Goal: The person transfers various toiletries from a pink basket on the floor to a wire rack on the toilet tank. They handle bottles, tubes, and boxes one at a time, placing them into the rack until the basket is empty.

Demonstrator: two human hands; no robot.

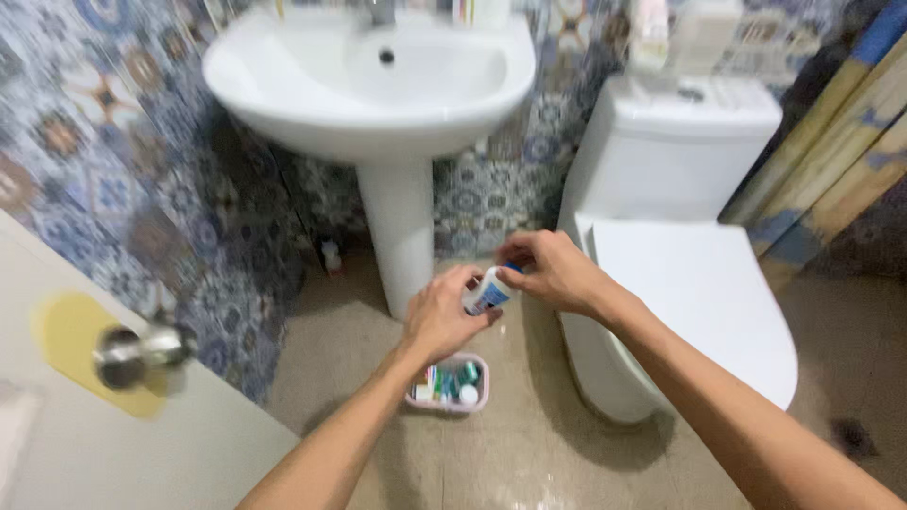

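I hold a small white bottle [488,291] with a blue label in front of me, above the floor. My left hand [442,314] grips its body from below. My right hand [550,269] has its fingers closed on the bottle's blue cap end. Directly beneath my hands, on the floor, sits a small pink basket [475,402] holding several toiletry items.
A white pedestal sink [378,85] stands ahead against a patterned tile wall. A white toilet [690,283] with its lid down is to the right. A door with a metal knob [142,351] is at the left. Wooden planks [831,161] lean at far right.
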